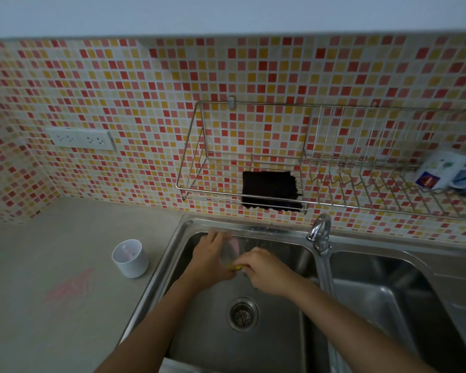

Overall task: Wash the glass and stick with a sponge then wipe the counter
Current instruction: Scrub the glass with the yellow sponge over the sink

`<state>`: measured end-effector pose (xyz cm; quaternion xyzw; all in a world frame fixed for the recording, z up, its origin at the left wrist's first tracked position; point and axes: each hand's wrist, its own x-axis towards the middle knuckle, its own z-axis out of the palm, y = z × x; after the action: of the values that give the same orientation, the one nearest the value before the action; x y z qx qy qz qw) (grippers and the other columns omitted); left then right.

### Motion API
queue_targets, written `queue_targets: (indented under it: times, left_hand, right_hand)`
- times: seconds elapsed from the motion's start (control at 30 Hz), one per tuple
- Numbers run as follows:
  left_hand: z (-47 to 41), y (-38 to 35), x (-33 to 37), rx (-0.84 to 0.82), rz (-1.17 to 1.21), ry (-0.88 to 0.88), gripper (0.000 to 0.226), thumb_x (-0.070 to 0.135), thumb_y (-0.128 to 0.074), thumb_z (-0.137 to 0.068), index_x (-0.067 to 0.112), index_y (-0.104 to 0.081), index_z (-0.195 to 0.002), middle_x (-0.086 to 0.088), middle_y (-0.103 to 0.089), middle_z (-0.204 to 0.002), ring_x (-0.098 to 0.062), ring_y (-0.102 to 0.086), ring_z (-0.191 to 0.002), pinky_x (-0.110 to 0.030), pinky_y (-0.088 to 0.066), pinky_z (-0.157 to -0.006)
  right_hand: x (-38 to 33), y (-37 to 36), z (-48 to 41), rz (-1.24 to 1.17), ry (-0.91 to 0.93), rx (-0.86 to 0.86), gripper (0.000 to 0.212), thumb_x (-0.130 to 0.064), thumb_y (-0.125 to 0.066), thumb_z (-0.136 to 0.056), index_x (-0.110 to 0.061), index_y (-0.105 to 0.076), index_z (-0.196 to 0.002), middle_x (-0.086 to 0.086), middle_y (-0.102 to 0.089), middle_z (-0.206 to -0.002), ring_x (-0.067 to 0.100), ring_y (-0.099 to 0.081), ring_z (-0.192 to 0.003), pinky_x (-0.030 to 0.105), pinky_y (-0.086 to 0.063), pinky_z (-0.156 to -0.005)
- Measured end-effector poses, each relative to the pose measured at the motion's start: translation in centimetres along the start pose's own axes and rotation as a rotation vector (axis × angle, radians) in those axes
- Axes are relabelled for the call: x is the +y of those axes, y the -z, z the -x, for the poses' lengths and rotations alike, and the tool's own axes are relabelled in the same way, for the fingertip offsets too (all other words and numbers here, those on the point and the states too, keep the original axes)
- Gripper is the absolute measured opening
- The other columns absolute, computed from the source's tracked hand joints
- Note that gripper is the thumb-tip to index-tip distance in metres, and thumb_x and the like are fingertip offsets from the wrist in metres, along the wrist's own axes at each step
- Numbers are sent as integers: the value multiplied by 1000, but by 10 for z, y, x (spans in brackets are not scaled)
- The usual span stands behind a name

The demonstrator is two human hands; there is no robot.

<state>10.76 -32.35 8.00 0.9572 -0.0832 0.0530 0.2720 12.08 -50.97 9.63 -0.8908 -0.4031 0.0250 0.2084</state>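
Left hand (pixel 209 255) is over the sink's (pixel 172 247) left basin, near the back wall, grip wrapped round a clear glass (pixel 230 250). The glass is held up off the sink floor, behind the drain (pixel 243 314). Right hand (pixel 265 271) is just beside it, grip pinched on a yellow sponge (pixel 234 266) that touches the glass's near end. The faucet (pixel 319 232) is on the sink's back rim, right of both hands. A white cup (pixel 131 258) stands upright on the surface (pixel 38 332) just left of the sink; something pinkish is inside, too blurred to name. A pink smear (pixel 70 285) lies further left of the sink. A wire rack (pixel 194 157) is on the wall above the sink, with a black cloth (pixel 271 189) in it.
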Motion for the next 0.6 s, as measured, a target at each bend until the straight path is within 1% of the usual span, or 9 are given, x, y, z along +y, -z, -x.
queue_targets:
  times: [0.03, 0.1, 0.17, 0.23, 0.33, 0.4, 0.5, 0.53, 0.6]
  left_hand:
    - [0, -1, -1, -13, -38, 15, 87, 59, -67, -51, 28, -45, -129, 5, -49, -128, -19, -45, -119, -43, -42, -99]
    - [-1, -2, -1, -59, -74, 28, 86, 61, -70, -53, 35, -43, -131, 10, -47, -133, -18, -40, -126, -47, -36, -104]
    - [-4, -1, 0, -134, -86, 13, 87, 53, -78, -56, 36, -42, -133, 10, -44, -135, -18, -38, -126, -46, -37, -104]
    - [-9, -1, 1, -187, -101, -10, 91, 47, -81, -55, 35, -41, -135, 9, -43, -136, -21, -37, -127, -44, -38, -105]
    - [-15, 3, 5, -163, -72, -17, 91, 38, -85, -57, 29, -42, -137, 5, -45, -137, -21, -37, -129, -35, -34, -107]
    - [-18, 6, 8, -140, -84, -26, 87, 35, -85, -59, 25, -44, -136, 4, -47, -135, -21, -39, -127, -31, -33, -105]
    - [-19, 5, 12, -152, -84, -51, 83, 33, -84, -62, 22, -45, -134, 2, -49, -133, -19, -40, -127, -23, -26, -101]
    - [-19, 4, 12, -152, -74, -46, 82, 32, -84, -63, 21, -45, -134, 2, -49, -133, -19, -41, -127, -21, -25, -100]
    - [-18, 2, 16, -157, -58, -34, 82, 30, -85, -63, 20, -45, -133, 1, -49, -133, -20, -41, -126, -24, -28, -102]
  right_hand:
    - [0, 0, 0, 5, 5, -20, 31, -4, -53, -91, -19, -69, -113, 2, -70, -110, 18, -57, -102, 16, -42, -83]
    - [2, 1, 1, 71, -6, -38, 31, -7, -54, -89, -24, -68, -110, 4, -70, -106, 21, -56, -100, 30, -45, -86]
    - [7, 2, 2, 284, 35, -73, 34, -8, -57, -85, -26, -66, -112, 0, -67, -111, 22, -52, -104, 40, -44, -86]
    - [14, 4, 3, 363, 72, -39, 36, -11, -61, -82, -25, -65, -115, -5, -67, -116, 22, -52, -108, 39, -43, -84]
    - [22, -2, 3, 284, 40, 52, 40, -7, -65, -76, -27, -68, -111, -7, -70, -106, 21, -56, -100, 38, -48, -79]
    - [16, -7, 8, 72, -27, 86, 37, -3, -60, -81, -25, -70, -109, -2, -71, -100, 21, -56, -94, 38, -48, -83]
    - [9, -6, 13, -222, -158, 117, 26, -10, -56, -92, -20, -70, -112, 3, -71, -104, 14, -59, -91, 26, -46, -87]
    - [12, -5, 14, -237, -161, 126, 25, -11, -56, -92, -20, -70, -112, 3, -71, -103, 12, -59, -90, 26, -46, -85]
    - [23, -3, 12, -97, -103, 93, 28, -10, -59, -89, -24, -71, -110, 0, -70, -99, 13, -55, -91, 30, -47, -85]
